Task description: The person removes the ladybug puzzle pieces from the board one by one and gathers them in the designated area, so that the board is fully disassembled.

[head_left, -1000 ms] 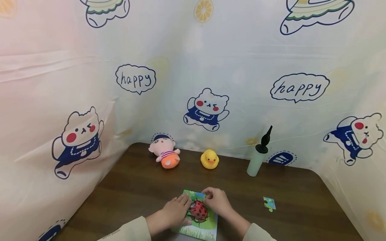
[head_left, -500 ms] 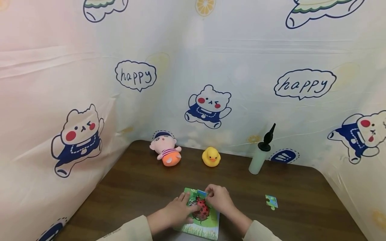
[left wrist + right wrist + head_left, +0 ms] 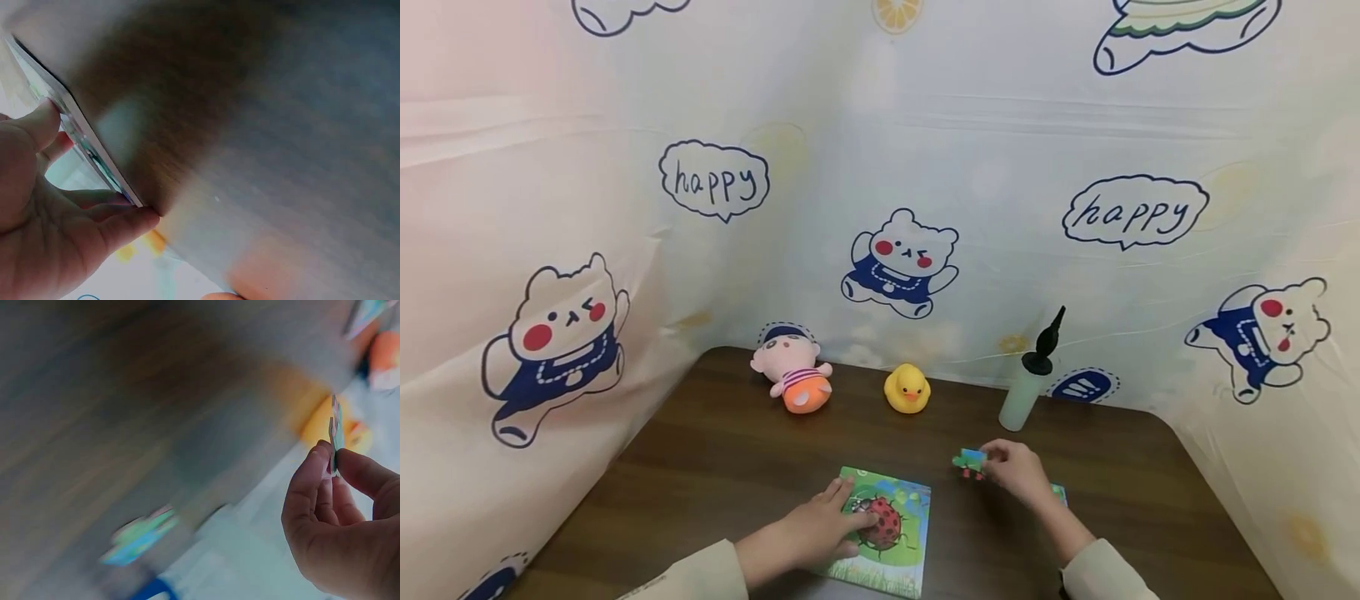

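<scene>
A ladybug jigsaw puzzle board lies near the front of the table in the head view. My left hand rests on its left side, thumb reaching across toward the ladybug. The left wrist view shows that hand's fingers along the edge of the thin board. To the right of the board, my right hand pinches a blue and green puzzle piece with red bits between thumb and fingers, held above the table. In the right wrist view this puzzle piece is seen nearly edge-on.
Another loose puzzle piece lies on the table, mostly hidden behind my right wrist in the head view. Along the back stand a plush doll, a yellow rubber duck and a pale green pump with a black nozzle. A printed curtain surrounds the table.
My right hand has lifted the puzzle piece off the board's upper right part and carried it to the right. My left hand stays on the board's left side.
</scene>
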{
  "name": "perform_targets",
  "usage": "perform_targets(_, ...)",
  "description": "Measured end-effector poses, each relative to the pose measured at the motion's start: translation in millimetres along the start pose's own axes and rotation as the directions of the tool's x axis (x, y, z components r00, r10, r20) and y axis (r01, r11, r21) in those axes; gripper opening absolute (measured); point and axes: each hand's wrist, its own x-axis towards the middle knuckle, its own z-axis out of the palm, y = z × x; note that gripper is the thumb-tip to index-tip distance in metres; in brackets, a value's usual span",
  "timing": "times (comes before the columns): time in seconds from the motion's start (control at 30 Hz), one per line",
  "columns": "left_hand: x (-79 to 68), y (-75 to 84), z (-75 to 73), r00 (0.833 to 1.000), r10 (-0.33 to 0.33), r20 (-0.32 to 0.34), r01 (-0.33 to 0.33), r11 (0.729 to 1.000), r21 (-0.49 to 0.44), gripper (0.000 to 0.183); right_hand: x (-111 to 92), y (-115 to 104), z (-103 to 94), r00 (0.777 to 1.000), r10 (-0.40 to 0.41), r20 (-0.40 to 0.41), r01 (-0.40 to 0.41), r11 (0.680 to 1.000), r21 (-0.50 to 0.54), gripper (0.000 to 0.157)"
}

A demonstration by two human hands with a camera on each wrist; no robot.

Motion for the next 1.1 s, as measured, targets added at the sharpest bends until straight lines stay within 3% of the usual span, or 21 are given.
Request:
perform_targets(0.17, -1.9, -1.6, -2.1, 1.000, 0.000, 0.005, 0.000, 1.000, -0.002, 0.043, 1.8, 27.8, -15.6, 1.000, 0.024, -0.017, -0.026, 0.992, -0.127, 0.015)
perform_targets(0.3, -1.2, 0.2, -3.2, 1.000, -0.003, 0.009, 0.003, 1.000, 0.000, 0.042, 2.3, 33.7, -21.1, 1.000, 0.014, -0.012, -0.016, 0.977, -0.212, 0.018)
perform_targets(0.63, -8.0, 2.1, -4.2, 0.999, -0.031, 0.014, 0.031, 0.999, -0.008, 0.043, 9.5, 35.0, -17.6, 0.999, 0.035, 0.022, -0.028, 0.963, -0.267, 0.014)
perform_targets(0.8, -9.4, 1.9, -1.9, 1.000, -0.006, 0.010, 0.005, 0.999, 0.054, 0.046, 6.6, 34.3, -22.1, 0.997, 0.051, 0.064, -0.030, 0.957, -0.290, 0.011)
perform_targets(0.93, -8.7, 1.4, -3.2, 1.000, 0.024, 0.016, -0.026, 0.994, 0.110, 0.049, 6.4, 37.7, -25.6, 0.997, 0.050, 0.058, -0.029, 0.948, -0.318, 0.022)
perform_targets(1.1, -14.7, -1.8, -4.4, 0.999, -0.007, 0.043, 0.001, 0.990, 0.144, 0.051, 6.4, 36.3, -19.2, 0.999, 0.012, 0.048, 0.005, 0.937, -0.350, 0.031)
